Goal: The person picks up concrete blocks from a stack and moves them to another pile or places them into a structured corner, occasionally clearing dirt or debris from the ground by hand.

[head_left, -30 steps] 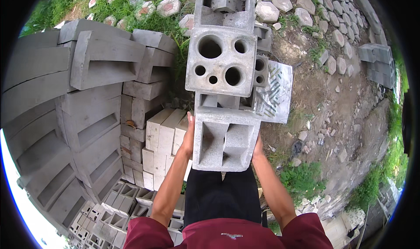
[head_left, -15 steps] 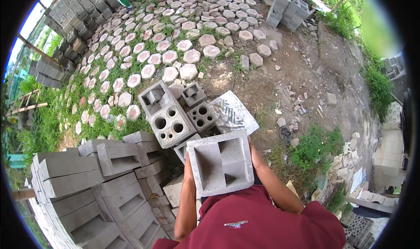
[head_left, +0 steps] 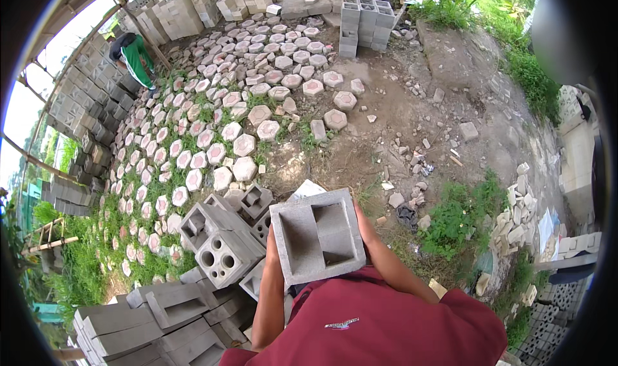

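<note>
A square grey concrete block (head_left: pixel 300 232) with two deep recesses is held up in front of my chest, its recessed face upward. My left hand (head_left: pixel 271 245) grips its left side and my right hand (head_left: pixel 362 223) its right side; the fingers are mostly hidden behind the block. To the left, just beyond my left forearm, stands a concrete block with round holes (head_left: pixel 222 260). Behind it are other hollow blocks (head_left: pixel 255 199), and a white sheet (head_left: pixel 308 189) is partly covered by the block I hold.
Grey concrete blocks (head_left: pixel 122 327) are stacked at the lower left. Hexagonal pavers (head_left: pixel 244 145) cover the grassy ground ahead. Taller blocks (head_left: pixel 367 25) stand far off, with rubble (head_left: pixel 515 215) at right. A person in green trousers (head_left: pixel 136 62) bends at the far left.
My view has shifted up and to the right, bringing the bending person more fully into sight. The block stays between both hands, now covering most of the white sheet.
</note>
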The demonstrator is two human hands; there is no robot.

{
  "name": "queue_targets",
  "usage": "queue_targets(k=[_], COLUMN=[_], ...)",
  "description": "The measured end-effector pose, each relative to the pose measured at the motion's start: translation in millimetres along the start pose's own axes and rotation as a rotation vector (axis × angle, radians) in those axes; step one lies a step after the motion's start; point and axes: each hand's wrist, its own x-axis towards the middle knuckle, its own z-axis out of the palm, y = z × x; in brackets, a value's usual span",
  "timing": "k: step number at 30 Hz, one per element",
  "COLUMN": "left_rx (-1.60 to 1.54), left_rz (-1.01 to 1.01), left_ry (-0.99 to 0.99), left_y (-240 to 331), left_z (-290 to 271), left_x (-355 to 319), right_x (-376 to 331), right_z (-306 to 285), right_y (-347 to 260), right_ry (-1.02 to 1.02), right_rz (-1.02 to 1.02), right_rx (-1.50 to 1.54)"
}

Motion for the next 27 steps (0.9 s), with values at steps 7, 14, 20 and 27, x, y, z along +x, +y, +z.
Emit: queue_targets(k=[7, 14, 20, 27], left_rx=[-0.049, 0.106, 0.237, 0.270], left_rz=[0.061, 0.079, -0.033, -0.035], left_ry=[-0.132, -0.161, -0.320, -0.382], left_y=[-14.6, -2.2, 40.9, 98.1], left_z=[124.3, 229.1, 329.0, 439.5], left_x=[133.2, 234.7, 305.1, 420.7], right_x=[33.7, 74.5, 127.2, 231.7], right_z=[-70.8, -132.1, -169.3, -199.7], right_y=[-158.1, -247.3, -311.7, -416.5], right_ry=[0.142, 0.110, 0.228, 0.281], right_rz=[-0.055, -0.207, -0.245, -0.320], right_rx=[-0.125, 0.110, 0.143, 0.171])
